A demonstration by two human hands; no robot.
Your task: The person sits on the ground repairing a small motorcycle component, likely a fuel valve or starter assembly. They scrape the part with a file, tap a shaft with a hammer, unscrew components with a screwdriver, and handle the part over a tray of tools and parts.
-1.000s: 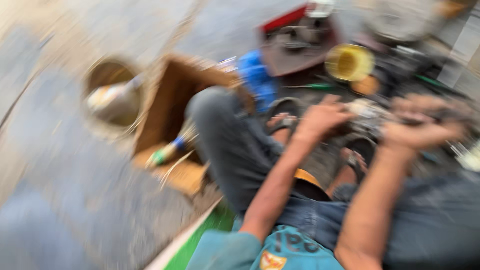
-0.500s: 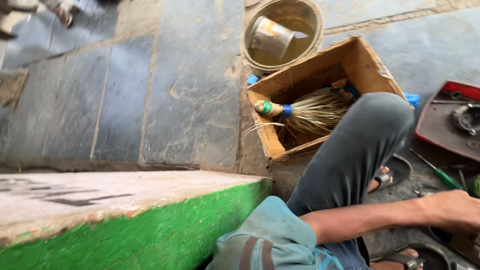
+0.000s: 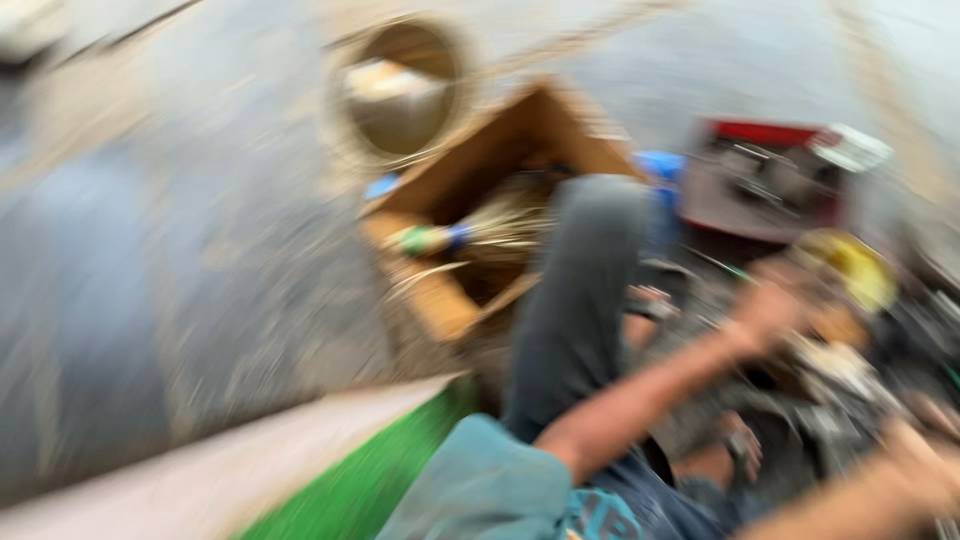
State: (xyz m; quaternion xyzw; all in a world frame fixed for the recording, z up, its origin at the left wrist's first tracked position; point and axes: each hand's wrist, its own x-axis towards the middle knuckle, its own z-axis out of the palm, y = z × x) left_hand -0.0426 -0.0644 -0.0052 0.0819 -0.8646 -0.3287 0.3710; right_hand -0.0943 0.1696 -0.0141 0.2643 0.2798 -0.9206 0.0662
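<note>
– Head view: where are the hands?
– Left hand point(image 3: 775, 305) reaches right over blurred dark metal parts point(image 3: 840, 390); right hand point(image 3: 925, 470) near them. Grip: cannot tell.
– Further left?
– Open brown cardboard box point(image 3: 440, 300) holding a straw broom point(image 3: 490, 232).

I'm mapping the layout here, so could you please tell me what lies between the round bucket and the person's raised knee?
In the blurred head view, an open cardboard box holding a straw hand broom lies between the bucket and the knee.
</note>
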